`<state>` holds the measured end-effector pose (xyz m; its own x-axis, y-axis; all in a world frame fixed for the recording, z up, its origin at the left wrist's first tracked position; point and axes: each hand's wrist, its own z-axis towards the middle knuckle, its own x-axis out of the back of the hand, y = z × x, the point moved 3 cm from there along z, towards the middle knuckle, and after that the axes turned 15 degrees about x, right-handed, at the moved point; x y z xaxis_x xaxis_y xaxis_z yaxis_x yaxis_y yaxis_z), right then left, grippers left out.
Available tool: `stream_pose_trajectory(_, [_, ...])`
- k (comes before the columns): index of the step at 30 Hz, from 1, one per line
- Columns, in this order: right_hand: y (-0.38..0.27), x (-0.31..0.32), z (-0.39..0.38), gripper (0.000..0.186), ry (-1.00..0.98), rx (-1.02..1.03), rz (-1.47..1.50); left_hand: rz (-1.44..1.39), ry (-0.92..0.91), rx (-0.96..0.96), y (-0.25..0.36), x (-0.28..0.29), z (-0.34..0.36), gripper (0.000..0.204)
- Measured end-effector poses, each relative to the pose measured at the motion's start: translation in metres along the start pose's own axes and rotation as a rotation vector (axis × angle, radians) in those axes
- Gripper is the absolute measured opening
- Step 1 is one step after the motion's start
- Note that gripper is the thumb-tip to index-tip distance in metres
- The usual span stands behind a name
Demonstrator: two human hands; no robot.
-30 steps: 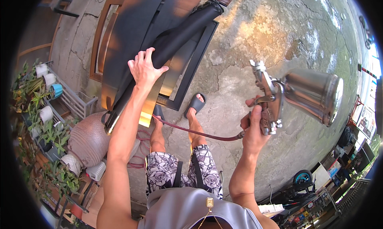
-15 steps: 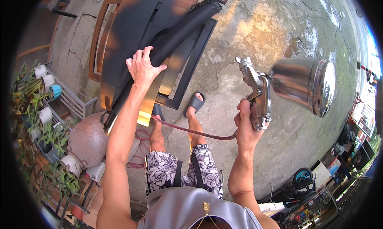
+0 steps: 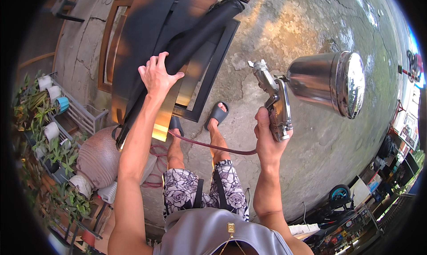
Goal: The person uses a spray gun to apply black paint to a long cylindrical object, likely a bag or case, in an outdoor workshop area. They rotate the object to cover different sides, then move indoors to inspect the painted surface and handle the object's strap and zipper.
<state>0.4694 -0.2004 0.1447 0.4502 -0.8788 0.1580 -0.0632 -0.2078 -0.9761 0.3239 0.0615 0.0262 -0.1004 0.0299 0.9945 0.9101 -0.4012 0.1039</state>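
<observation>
My right hand (image 3: pixel 270 141) is wrapped round the handle of a metal spray gun (image 3: pixel 276 101). Its large silver cup (image 3: pixel 313 80) sticks out to the right, and the nozzle points up and away. From the handle a dark red hose (image 3: pixel 218 146) runs left past my legs. My left hand (image 3: pixel 158 77) grips a long, slightly curved black piece (image 3: pixel 193 39) with a brown far end, fingers curled over it and thumb out to the right. Under that piece lie black-coated boards (image 3: pixel 140 32) with bare, golden-brown patches. What the left fingertips touch is hidden.
A dark rectangular frame (image 3: pixel 213 70) and a brown wooden frame (image 3: pixel 106 55) flank the boards. On the left are a large ribbed clay jar (image 3: pixel 98 155), potted plants (image 3: pixel 55 150) and a grey rack (image 3: pixel 82 115). Cracked concrete floor (image 3: pixel 235 108) surrounds my sandalled feet.
My right hand has shifted left with the spray gun, whose cup has also risen a little in the picture. The left hand keeps nearly the same place on the black piece.
</observation>
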Motion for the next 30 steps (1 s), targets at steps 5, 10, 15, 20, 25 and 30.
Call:
stream_pose_trajectory(5, [0.01, 0.008, -0.002, 0.021, 0.04, -0.011, -0.065, -0.006, -0.005, -0.01, 0.002, 0.004, 0.0, 0.076])
stream_pose_trajectory(10, [0.016, 0.019, -0.004, 0.019, 0.09, -0.094, -0.043, 0.003, -0.024, 0.001, 0.002, 0.004, 0.0, 0.075])
stream_pose_trajectory(15, [0.005, 0.006, -0.002, 0.018, 0.028, -0.027, -0.041, 0.002, 0.002, -0.009, 0.002, 0.003, 0.0, 0.075])
stream_pose_trajectory(20, [-0.006, -0.003, -0.006, 0.016, -0.052, 0.028, -0.04, 0.006, 0.001, -0.011, 0.003, 0.004, 0.0, 0.075])
stream_pose_trajectory(25, [0.008, 0.011, -0.018, 0.015, -0.021, -0.016, 0.007, 0.009, -0.059, 0.009, 0.003, 0.006, 0.003, 0.075])
stream_pose_trajectory(30, [0.021, 0.027, -0.04, 0.016, -0.008, -0.101, -0.014, -0.033, -0.084, -0.015, -0.006, 0.005, 0.01, 0.077])
